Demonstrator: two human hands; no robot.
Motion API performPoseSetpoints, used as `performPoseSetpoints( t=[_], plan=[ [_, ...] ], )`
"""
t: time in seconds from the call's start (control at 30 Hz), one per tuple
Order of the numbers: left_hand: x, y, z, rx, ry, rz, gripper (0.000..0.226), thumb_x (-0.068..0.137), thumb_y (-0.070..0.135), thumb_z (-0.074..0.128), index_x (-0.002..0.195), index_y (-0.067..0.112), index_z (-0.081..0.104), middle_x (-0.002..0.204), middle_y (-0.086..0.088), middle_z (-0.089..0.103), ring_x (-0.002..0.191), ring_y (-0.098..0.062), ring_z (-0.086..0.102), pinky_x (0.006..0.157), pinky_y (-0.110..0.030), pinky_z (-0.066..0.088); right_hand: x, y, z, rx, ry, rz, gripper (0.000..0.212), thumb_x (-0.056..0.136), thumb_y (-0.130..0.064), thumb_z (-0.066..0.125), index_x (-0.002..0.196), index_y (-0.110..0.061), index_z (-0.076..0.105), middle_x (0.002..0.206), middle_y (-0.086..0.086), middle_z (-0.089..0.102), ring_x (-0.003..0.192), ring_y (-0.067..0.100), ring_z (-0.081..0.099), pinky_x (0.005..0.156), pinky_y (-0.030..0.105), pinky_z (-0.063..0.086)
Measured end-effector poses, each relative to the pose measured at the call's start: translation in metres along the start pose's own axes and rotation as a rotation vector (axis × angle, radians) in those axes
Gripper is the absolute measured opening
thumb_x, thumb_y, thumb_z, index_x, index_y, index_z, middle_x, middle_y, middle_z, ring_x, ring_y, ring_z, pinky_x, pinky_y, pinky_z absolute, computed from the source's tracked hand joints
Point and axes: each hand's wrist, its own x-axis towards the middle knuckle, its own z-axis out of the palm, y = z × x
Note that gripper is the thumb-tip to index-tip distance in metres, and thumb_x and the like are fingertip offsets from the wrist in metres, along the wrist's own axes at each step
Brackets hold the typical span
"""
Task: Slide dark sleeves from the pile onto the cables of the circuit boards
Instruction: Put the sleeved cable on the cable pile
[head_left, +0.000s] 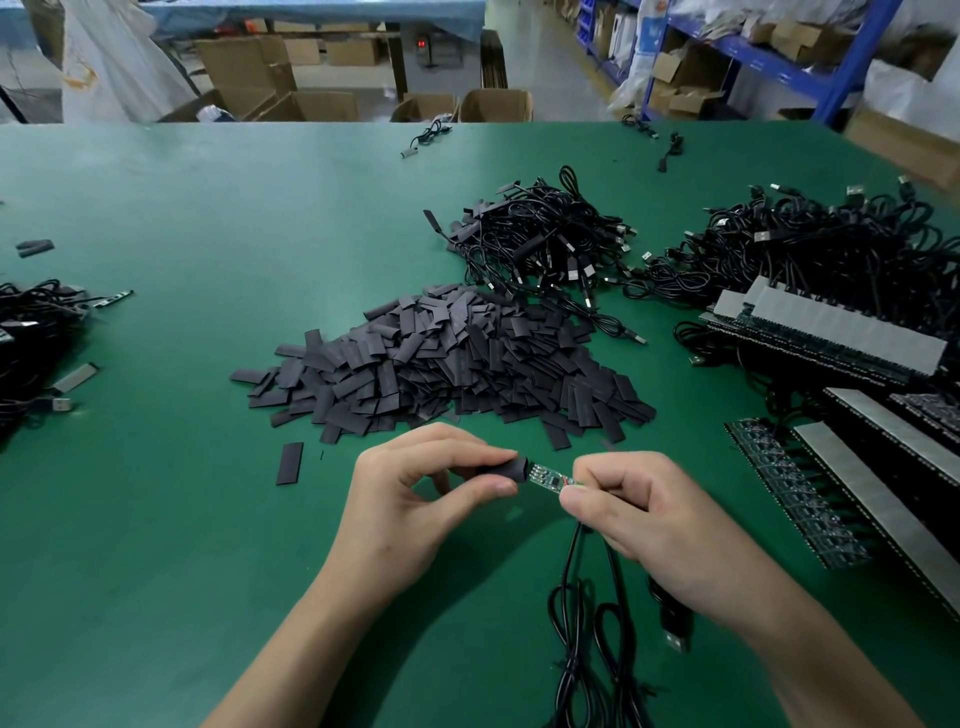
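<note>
Green covers the table (182, 519) from edge to edge, and low in the middle of it we see both hands at work. The left hand (410, 499) pinches one dark sleeve (511, 467) between thumb and curled fingers. The right hand (649, 519) pinches the far end of a small circuit board (550, 478), and the sleeve's open mouth sits just over the board's near end. The board's black cable (571, 582) drops from under the right hand and loops toward us on the table, with a USB plug (678, 642) lying beside the right wrist. Just beyond the hands lies the pile of sleeves (457, 358) (flat, dark, heaped loosely), with a lone sleeve (289, 463) apart at its left. Behind the pile we see a tangle of black cables (550, 244) and a larger heap (831, 244) to the right. Rows of boards with grey strips (841, 332) line the right edge. Another bundle (31, 332) lies at the left edge.
</note>
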Motion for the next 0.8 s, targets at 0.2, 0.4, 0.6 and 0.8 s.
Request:
performPoseSetpoints(
  t=[0.2,0.4,0.6,0.8],
  plan=[
    [0.000,0.001,0.000,0.010,-0.021,0.000,0.016,0.080,0.029,0.083,0.096,0.024,0.082,0.092,0.013,0.076,0.086,-0.013,0.072,0.070,-0.023,0.052,-0.001,0.000,-0.001,-0.063,-0.002,-0.012,0.045,0.088,-0.055,0.056,0.067,-0.017,0.043,0.057,-0.011,0.031,0.053,0.006,0.029,0.051,0.024,0.024],
    [0.001,0.002,-0.003,0.095,-0.072,0.035,0.018,0.081,0.029,0.083,0.097,0.021,0.083,0.092,0.013,0.075,0.085,-0.013,0.071,0.068,-0.033,0.054,-0.001,0.000,-0.001,-0.089,-0.048,-0.008,0.045,0.088,-0.055,0.055,0.066,-0.019,0.043,0.059,-0.011,0.031,0.055,0.007,0.029,0.052,0.028,0.023],
    [0.001,0.004,-0.007,0.091,-0.186,0.021,0.018,0.081,0.027,0.083,0.098,0.022,0.083,0.093,0.011,0.075,0.087,-0.013,0.071,0.073,-0.032,0.054,-0.002,-0.002,-0.004,-0.079,-0.128,0.038,0.042,0.087,-0.056,0.055,0.061,-0.025,0.042,0.056,-0.012,0.031,0.052,0.004,0.028,0.050,0.023,0.023],
    [0.002,0.005,-0.010,0.073,-0.252,0.030,0.019,0.080,0.023,0.085,0.099,0.020,0.083,0.093,0.010,0.075,0.089,-0.012,0.072,0.080,-0.027,0.055,-0.002,-0.003,-0.005,-0.071,-0.129,0.074,0.045,0.087,-0.059,0.056,0.063,-0.024,0.044,0.053,-0.013,0.030,0.049,0.004,0.025,0.049,0.024,0.022]
  ],
)
